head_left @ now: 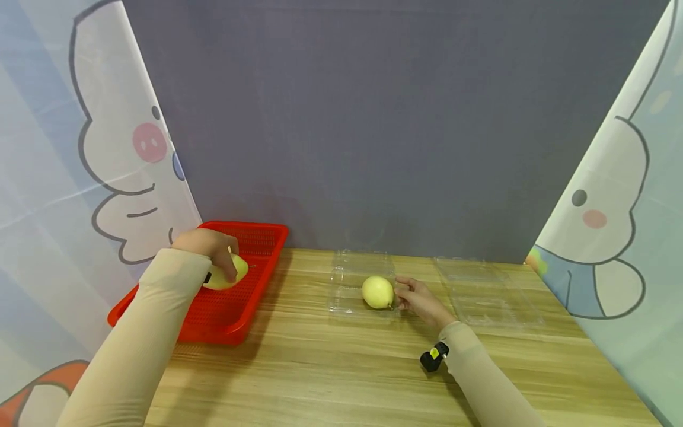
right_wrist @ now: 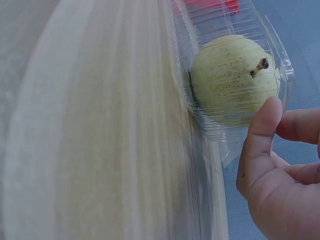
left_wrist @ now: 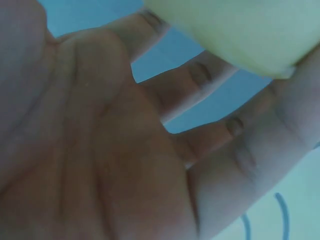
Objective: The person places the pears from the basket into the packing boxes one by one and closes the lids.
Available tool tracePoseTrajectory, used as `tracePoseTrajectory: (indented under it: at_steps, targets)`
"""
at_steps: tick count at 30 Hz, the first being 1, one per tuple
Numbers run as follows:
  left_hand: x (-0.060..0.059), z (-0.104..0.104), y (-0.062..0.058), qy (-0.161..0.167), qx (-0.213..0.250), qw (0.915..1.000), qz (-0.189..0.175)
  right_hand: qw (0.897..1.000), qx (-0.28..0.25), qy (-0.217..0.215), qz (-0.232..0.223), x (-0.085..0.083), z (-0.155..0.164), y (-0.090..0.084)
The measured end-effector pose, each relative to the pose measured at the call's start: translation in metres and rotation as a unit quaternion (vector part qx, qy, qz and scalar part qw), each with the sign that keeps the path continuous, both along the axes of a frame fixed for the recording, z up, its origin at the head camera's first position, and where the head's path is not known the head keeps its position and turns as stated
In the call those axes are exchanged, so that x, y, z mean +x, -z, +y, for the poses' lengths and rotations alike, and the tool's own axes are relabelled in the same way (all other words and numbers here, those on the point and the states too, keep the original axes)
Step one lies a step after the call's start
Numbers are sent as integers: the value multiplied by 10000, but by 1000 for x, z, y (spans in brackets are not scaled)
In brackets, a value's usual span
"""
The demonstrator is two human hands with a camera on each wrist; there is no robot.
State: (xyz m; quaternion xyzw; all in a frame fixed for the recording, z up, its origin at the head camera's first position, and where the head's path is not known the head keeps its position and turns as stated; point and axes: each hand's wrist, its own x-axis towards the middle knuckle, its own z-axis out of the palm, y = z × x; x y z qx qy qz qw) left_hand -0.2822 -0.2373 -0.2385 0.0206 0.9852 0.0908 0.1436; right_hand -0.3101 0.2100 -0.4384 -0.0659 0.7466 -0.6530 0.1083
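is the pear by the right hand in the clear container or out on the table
In. The pear sits inside the clear container; its ribbed wall wraps the fruit, with the right hand touching the container's edge.

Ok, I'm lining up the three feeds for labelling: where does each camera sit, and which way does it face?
Head: worn on the head, looks forward and down at the wooden table; both sleeved arms, the left hand in the red basket and the right hand show.
Left wrist: at the left palm, looks along it to the held pear.
Right wrist: low by the table, looks at the pear in the clear tray; thumb and fingers show.
Shared: head and right wrist both show that pear.
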Motion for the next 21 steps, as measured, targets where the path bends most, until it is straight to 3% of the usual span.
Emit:
tracePoseTrajectory:
  at_steps: [4, 9, 14, 21]
  targets:
    - [-1, 8, -4, 237, 79, 9997, -18, 10000, -34, 45, 6, 0, -1, 1]
    - [-2, 21, -6, 581, -114, 9979, 258, 10000, -39, 76, 28, -1, 0, 2]
    - [-3, 36, -7, 1009, -450, 9928, 465, 10000, -4, 75, 48, 0, 1, 1]
    - [-8, 58, -4, 1775, -389, 9811, 667, 10000, 47, 59, 52, 2, 1, -1]
